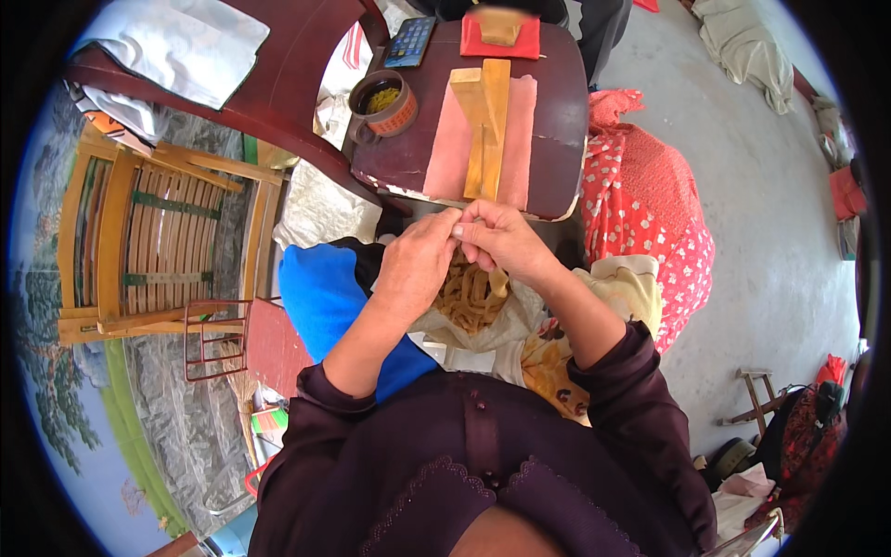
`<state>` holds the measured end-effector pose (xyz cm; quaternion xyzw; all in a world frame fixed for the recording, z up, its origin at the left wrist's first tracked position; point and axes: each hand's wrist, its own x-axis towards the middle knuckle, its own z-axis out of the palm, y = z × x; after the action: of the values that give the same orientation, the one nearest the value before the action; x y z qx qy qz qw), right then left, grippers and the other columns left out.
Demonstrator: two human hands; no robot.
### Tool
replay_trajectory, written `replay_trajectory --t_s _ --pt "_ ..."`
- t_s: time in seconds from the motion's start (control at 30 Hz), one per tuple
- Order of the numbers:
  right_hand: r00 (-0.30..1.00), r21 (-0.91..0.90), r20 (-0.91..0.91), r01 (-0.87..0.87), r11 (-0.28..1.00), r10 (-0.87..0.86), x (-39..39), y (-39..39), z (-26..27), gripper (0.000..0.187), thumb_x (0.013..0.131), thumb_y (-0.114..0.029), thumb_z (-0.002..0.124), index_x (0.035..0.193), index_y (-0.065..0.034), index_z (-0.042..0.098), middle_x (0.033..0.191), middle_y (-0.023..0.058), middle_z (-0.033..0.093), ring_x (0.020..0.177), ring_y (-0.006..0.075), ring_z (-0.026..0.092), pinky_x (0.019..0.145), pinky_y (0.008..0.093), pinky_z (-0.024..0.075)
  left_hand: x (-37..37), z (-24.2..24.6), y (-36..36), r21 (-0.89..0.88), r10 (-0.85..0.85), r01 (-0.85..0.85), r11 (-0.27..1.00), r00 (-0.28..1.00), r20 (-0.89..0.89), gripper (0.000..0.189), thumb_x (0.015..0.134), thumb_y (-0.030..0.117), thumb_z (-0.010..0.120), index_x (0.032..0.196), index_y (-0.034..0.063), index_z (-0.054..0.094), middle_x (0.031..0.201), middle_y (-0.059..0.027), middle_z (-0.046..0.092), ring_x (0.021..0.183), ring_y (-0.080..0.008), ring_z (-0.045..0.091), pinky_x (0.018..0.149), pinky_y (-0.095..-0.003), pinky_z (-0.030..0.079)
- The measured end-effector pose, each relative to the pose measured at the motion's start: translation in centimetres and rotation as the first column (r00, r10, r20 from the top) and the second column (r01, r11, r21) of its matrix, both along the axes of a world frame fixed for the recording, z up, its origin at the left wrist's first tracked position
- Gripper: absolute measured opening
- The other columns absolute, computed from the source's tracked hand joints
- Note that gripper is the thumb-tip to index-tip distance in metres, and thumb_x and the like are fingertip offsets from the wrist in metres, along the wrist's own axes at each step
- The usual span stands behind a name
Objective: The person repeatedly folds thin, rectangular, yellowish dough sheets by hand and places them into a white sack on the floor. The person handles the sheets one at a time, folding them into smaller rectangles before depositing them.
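My left hand [420, 261] and my right hand [502, 240] meet fingertip to fingertip just before the near edge of a dark red chair seat [557, 139]. Whatever may be between the fingertips is too small or hidden to tell. Below them, a pale woven sack [525, 320] holds tan, curled strips [473, 299] of a material I cannot identify. On the seat beyond my hands, a wooden tool [491, 132] made of joined blocks lies on a pink cloth [518, 167]. A smaller wooden block [501, 31] rests on a red packet [473, 45] at the far edge.
A brown mug [393, 118] with yellow bits in dark liquid and a smartphone [411, 42] stand at the seat's left. Left are a wooden slatted folding chair [115, 237] and a blue cloth [327, 278]. A red floral cloth bundle [647, 181] sits right of the seat.
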<state>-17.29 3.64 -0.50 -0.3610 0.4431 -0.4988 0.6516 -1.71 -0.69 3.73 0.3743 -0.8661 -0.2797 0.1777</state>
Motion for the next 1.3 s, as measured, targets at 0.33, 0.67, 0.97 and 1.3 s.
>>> replay_trajectory --t_s 0.33,0.67,0.97,1.3 --pt "0.972 -0.169 -0.234 -0.03 0.985 -0.011 0.8 0.0 -0.5 0.015 0.089 -0.014 0.058 0.078 -0.0037 0.056 0.064 -0.0044 0.046 0.06 0.0036 0.04 0.053 0.0218 0.0351 1.9 -5.7 -4.7 -0.509 -0.199 0.216 0.833 0.976 0.089 0.025 0.071 0.004 0.061 0.095 0.0086 0.055 0.084 -0.0059 0.053 0.077 -0.026 0.057 0.064 -0.0356 0.047" --pt "0.89 -0.204 -0.23 0.351 0.914 -0.393 -3.4 -2.5 -1.6 0.017 0.086 -0.015 0.064 0.08 0.0008 0.063 0.064 -0.0027 0.054 0.058 0.0035 0.045 0.05 0.0218 0.0383 -2.3 -4.8 -7.1 0.762 0.264 0.271 0.588 0.826 -0.498 0.021 0.094 0.02 0.054 0.112 0.0091 0.053 0.072 0.0023 0.049 0.055 -0.0034 0.04 0.049 -0.0199 0.037" --pt "0.775 -0.251 -0.377 0.442 0.861 -0.508 -4.2 -3.5 0.1 0.022 0.085 -0.017 0.06 0.079 0.0039 0.061 0.061 0.0054 0.056 0.057 0.0092 0.051 0.054 0.0259 0.0432 -4.8 -3.3 -8.7 0.752 0.324 0.058 0.657 0.879 -0.35 0.016 0.092 0.026 0.056 0.095 0.0107 0.058 0.061 0.0094 0.036 0.051 -0.0013 0.031 0.047 -0.018 0.028" --pt "0.503 -0.183 -0.771 0.413 0.892 -0.391 -4.0 -3.4 -1.0 0.025 0.086 -0.025 0.052 0.086 -0.0021 0.062 0.077 0.02 0.063 0.077 0.0378 0.062 0.069 0.0435 0.0473 -4.0 -5.5 -8.4 0.164 0.171 -0.154 0.974 0.98 -0.098 0.018 0.08 0.017 0.064 0.085 -0.0005 0.064 0.074 -0.0094 0.064 0.067 -0.0226 0.059 0.067 -0.0307 0.046"
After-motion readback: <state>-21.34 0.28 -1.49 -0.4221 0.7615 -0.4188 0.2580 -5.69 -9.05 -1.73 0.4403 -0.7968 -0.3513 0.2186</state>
